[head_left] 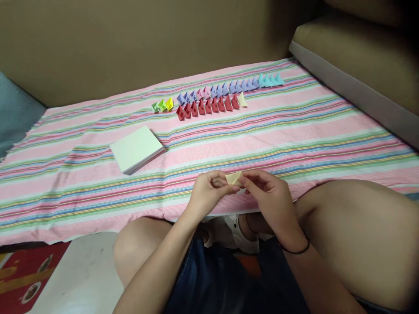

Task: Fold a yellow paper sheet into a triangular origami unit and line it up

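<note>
A small folded piece of pale yellow paper (233, 178) is held up between my two hands, over the near edge of the striped cloth. My left hand (209, 187) pinches its left and lower side between thumb and fingers. On the right side, the thumb and fingertips of my right hand (268, 188) are closed on the same paper. Part of the paper is covered by the fingers. Farther back stand folded paper boats in rows: red ones (208, 106) with a cream one (242, 100) at the right end, and purple ones (242, 86) behind.
A stack of pale square paper (137, 149) lies left of my hands on the striped cloth (203, 148). Turquoise boats (271, 80) end the back row; a yellow boat (169, 104) and green ones (163, 105) sit left. A brown cushion (360, 56) borders the right.
</note>
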Motion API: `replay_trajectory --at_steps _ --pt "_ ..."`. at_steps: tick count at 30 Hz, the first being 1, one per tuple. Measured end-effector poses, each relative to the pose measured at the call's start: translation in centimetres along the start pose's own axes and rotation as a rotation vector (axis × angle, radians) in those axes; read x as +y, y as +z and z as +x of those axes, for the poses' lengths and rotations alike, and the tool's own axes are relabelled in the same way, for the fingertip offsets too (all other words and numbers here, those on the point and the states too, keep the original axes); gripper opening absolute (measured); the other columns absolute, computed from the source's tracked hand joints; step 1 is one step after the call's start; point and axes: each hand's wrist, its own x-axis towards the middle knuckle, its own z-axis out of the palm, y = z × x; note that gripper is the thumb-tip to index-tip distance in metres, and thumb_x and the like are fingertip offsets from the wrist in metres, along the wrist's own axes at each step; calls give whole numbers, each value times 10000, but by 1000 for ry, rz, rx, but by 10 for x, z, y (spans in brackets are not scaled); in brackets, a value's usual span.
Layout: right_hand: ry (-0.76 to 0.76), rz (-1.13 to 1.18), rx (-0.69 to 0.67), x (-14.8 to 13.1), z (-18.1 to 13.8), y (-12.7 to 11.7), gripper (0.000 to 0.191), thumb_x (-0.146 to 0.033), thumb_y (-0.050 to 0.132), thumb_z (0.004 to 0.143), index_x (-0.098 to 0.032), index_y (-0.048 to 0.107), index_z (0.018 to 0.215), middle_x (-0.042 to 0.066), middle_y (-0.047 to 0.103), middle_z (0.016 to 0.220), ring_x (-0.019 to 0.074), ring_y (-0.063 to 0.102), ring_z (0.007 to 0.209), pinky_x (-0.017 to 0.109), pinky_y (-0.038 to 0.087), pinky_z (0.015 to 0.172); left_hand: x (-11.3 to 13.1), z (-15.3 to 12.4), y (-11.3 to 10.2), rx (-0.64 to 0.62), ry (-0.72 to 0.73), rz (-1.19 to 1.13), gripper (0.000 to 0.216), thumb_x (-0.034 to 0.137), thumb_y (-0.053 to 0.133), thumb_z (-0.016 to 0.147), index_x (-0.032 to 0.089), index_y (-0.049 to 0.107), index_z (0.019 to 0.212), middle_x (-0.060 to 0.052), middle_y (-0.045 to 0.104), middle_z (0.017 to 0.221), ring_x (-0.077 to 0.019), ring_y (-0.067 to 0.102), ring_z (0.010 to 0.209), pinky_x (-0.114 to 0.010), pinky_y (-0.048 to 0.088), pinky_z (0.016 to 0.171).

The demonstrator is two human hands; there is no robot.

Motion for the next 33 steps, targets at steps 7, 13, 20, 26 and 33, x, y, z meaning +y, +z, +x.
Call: replay_trajectory --at_steps 7,13,20,26,33 --pt "14 -50 -145 1 4 -5 224 -386 652 794 -184 691 880 20 695 715 139 628 586 253 505 534 1 3 -5 -20 131 107 243 359 718 748 144 696 860 -41 695 766 -135 641 713 -225 502 667" --pt "-65 -277 -107 -2 -1 0 120 -316 621 794 -204 660 812 16 711 756 174 684 643 266 519 581 -4 0 -1 110 280 338 149 292 681 774 148 715 781 -55 706 753 -156 646 692 -229 489 601" --pt "-49 -242 -10 -7 -4 6 89 -285 648 756 -200 643 783 -2 694 691 173 695 613 234 515 539 -5 -4 8 171 374 350 121 275 650 810 164 695 799 -61 699 831 -168 650 783 -237 518 644" --pt "-124 -206 -31 -7 -4 4 88 -280 642 773 -208 659 822 2 706 777 168 700 670 246 548 597 -3 -4 8 151 423 341 102 262 647 818 170 690 818 -56 677 843 -149 634 763 -224 512 625" --pt "-100 -205 -23 -7 -3 0 85 -296 651 782 -215 670 796 -3 711 715 174 692 640 260 545 584 -1 -2 2 187 482 356 97 251 637 824 172 675 781 -44 648 806 -148 615 768 -235 518 655"
